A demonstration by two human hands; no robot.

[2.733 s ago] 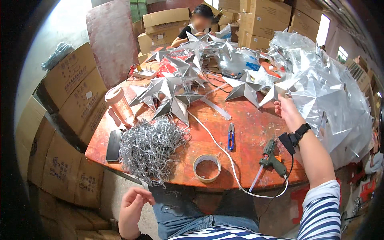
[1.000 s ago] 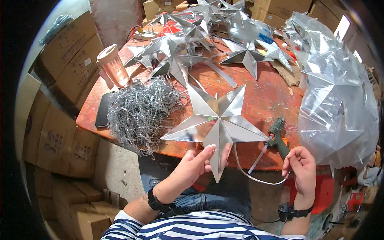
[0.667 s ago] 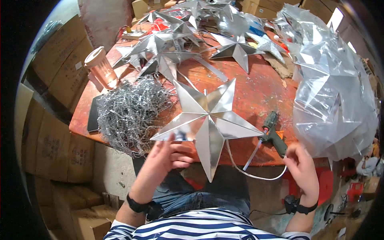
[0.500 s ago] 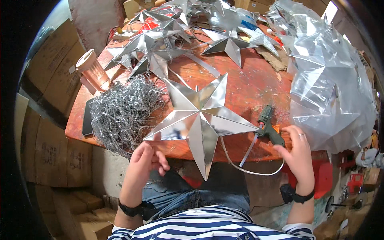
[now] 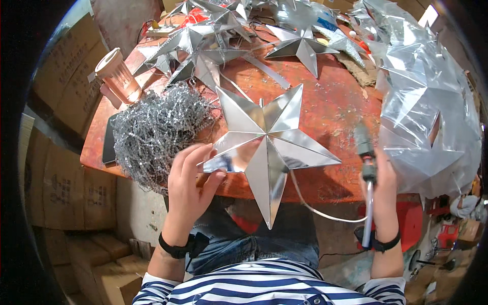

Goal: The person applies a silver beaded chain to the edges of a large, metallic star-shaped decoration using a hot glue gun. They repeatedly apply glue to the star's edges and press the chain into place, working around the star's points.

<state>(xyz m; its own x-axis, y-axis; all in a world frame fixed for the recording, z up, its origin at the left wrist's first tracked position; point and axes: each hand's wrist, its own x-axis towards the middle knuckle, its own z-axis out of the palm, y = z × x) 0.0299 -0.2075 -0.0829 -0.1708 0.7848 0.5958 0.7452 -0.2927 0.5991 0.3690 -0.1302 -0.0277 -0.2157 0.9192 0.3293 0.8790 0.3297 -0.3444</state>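
A shiny silver five-pointed star [image 5: 268, 165] lies at the table's near edge, its lowest point hanging past it. My left hand [image 5: 190, 178] closes round the star's left point, fingers above and thumb below. In my right hand [image 5: 385, 188] is a dark green hot glue gun [image 5: 364, 140], slightly blurred, raised beside the star's right point. A clear glue stick [image 5: 368, 213] sticks out of it toward my wrist. A thin white cord [image 5: 317, 211] curves from under the star toward my right hand.
Silver tinsel [image 5: 157, 132] is heaped left of the star, beside a pinkish lidded cup [image 5: 119, 76]. More silver stars [image 5: 302, 46] crowd the far side of the red table [image 5: 335, 96]. Plastic-wrapped stars [image 5: 432, 117] stand at the right. Cardboard boxes [image 5: 61, 188] are stacked at the left.
My right hand has picked the glue gun up off the table and turned it. My left hand has moved up and taken hold of the star's left point. The whole view has shifted slightly.
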